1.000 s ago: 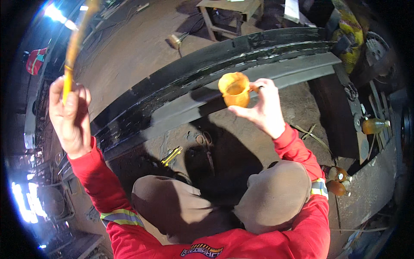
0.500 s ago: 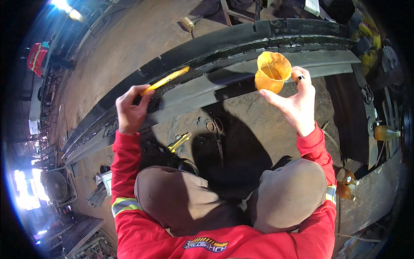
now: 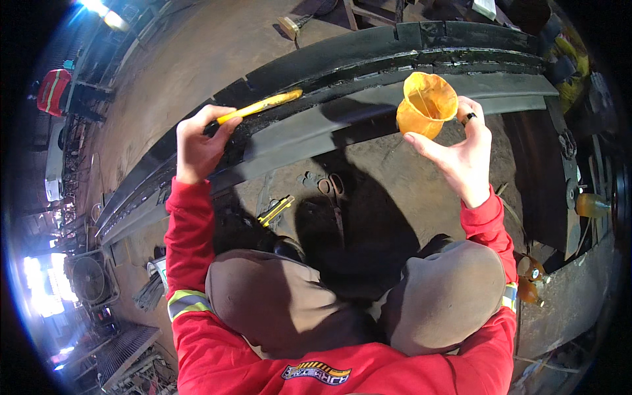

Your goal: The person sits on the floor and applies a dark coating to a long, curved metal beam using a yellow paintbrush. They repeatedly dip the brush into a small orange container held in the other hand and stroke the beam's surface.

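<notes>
**Brush on the beam, cup held up in the right**

Squatting in front of a long dark steel beam (image 3: 368,112) that runs across the dirt floor (image 3: 388,197). My left hand (image 3: 197,145) is clamped around the lower end of a yellow-handled brush (image 3: 260,105); the handle lies nearly flat along the beam's upper ledge and points right. The bristle end is hidden under my fist, so I can't tell if it touches the steel.

My right hand (image 3: 464,148) holds a crumpled orange plastic cup (image 3: 424,105), thumb on the near wall, fingers wrapped behind. The cup is tilted, mouth toward me, raised just in front of the beam's lower flange. Can't see its contents.

Hands are well apart, one thing in each.

On the ground between my knees and the beam: pliers (image 3: 332,194) and a yellow-and-black tool (image 3: 276,210), both untouched.
</notes>
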### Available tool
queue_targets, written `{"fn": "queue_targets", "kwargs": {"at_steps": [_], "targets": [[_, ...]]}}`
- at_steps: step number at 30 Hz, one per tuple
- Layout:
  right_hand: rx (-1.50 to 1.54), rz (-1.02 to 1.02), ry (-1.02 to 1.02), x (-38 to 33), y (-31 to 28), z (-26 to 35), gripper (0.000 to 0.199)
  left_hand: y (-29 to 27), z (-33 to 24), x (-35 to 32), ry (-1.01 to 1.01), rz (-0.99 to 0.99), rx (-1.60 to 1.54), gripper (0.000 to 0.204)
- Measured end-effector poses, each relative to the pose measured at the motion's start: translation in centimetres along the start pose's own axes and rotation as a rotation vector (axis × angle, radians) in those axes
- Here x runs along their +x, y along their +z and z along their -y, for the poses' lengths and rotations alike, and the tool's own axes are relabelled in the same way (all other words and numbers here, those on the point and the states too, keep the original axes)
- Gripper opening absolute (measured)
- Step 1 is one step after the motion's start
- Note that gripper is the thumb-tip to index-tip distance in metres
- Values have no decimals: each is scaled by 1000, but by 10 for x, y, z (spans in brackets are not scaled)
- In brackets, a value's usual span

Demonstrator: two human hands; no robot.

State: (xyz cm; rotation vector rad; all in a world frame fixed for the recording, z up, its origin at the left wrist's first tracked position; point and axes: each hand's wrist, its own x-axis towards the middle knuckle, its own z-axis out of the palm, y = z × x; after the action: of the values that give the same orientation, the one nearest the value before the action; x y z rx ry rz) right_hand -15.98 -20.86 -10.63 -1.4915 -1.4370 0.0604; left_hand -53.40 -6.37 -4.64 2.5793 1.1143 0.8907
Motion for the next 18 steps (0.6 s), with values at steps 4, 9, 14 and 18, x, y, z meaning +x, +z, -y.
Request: {"fn": "queue_targets", "kwargs": {"at_steps": [4, 9, 14, 18], "targets": [[1, -9, 9, 2, -4, -1, 61, -17, 5, -23, -112, -5, 75, 14], [22, 10, -3, 2, 1, -3, 61, -8, -6, -14, -111, -19, -5, 13], [22, 15, 7, 1, 0, -1, 61, 9, -7, 1, 0, -46, -82, 13], [38, 6, 9, 1, 0, -4, 60, 22, -12, 9, -21, -63, -91, 13]]}}
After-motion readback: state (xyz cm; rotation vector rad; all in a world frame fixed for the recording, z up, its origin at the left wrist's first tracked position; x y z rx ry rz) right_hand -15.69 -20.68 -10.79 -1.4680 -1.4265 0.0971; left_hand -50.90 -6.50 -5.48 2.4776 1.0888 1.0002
